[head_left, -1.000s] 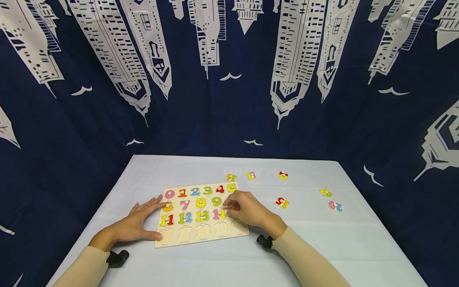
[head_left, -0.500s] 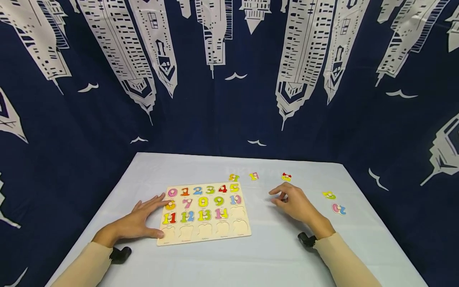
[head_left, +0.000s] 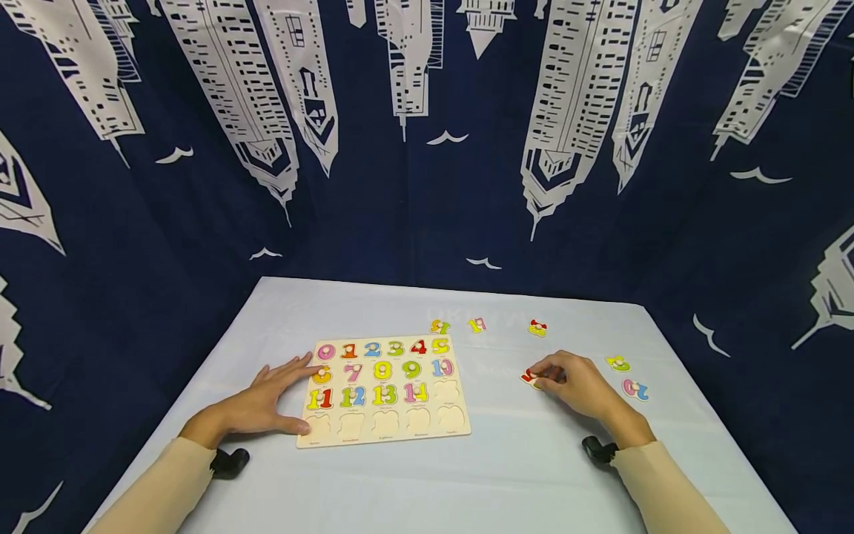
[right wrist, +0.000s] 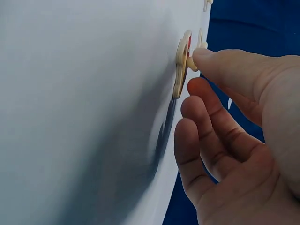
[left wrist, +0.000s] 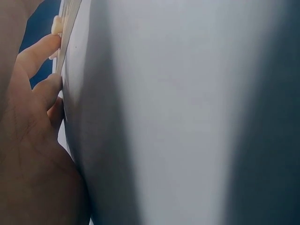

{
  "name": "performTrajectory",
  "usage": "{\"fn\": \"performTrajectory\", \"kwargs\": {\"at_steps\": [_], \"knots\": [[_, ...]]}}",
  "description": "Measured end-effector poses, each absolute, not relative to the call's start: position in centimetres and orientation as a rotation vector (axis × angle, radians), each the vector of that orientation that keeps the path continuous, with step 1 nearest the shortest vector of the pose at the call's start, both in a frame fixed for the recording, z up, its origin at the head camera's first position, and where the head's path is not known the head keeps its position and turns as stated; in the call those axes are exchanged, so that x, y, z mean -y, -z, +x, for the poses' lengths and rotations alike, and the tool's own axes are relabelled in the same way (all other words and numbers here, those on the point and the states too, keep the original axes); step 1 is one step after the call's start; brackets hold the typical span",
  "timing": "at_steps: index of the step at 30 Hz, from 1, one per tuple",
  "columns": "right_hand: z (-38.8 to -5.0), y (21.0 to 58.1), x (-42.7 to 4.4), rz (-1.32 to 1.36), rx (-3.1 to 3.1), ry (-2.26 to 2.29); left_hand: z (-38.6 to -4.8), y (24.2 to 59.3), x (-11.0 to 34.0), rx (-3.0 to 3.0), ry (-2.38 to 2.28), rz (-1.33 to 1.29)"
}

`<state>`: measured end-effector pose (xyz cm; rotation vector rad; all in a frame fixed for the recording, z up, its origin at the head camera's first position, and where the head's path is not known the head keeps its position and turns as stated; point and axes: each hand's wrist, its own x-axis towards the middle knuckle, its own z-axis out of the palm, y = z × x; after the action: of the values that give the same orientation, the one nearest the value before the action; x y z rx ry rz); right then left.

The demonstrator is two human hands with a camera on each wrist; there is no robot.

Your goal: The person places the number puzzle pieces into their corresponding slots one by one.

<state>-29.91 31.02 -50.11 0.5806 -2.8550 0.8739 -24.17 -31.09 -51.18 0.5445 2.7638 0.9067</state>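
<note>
In the head view, a wooden number puzzle board (head_left: pixel 383 437) lies flat, its number pieces 0 to 14 in their recesses and bare recesses along the bottom row. My left hand (head_left: pixel 270 397) rests spread on the board's left edge, one fingertip by the 6 and the thumb at the lower corner. To the right of the board, my right hand (head_left: pixel 577 382) pinches a red-and-yellow number 15 puzzle piece (head_left: pixel 528 377). The right wrist view has the thumb on the small knob of this number piece (right wrist: pixel 180 65), which stands tilted off the table.
Other loose number pieces lie on the white table: a yellow-green one (head_left: pixel 439 326) and a pink-yellow one (head_left: pixel 477 325) behind the board, a red-yellow one (head_left: pixel 537 328) farther right, a green-yellow one (head_left: pixel 617 363) and a pink-blue one (head_left: pixel 635 389) right of my right hand. A patterned blue cloth (head_left: pixel 427 208) hangs behind.
My right hand has left the board, where the 10 now shows in its recess, and moved right to pinch the 15 piece. The left hand stays on the board; the view has shifted slightly.
</note>
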Motion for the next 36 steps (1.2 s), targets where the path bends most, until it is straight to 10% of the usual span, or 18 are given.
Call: {"fn": "performTrajectory", "kwargs": {"at_steps": [36], "knots": [[-30.1, 50.3, -28.7, 0.609, 2.825, -0.888, -24.1, 51.1, 31.0, -2.761, -0.906, 0.542]]}}
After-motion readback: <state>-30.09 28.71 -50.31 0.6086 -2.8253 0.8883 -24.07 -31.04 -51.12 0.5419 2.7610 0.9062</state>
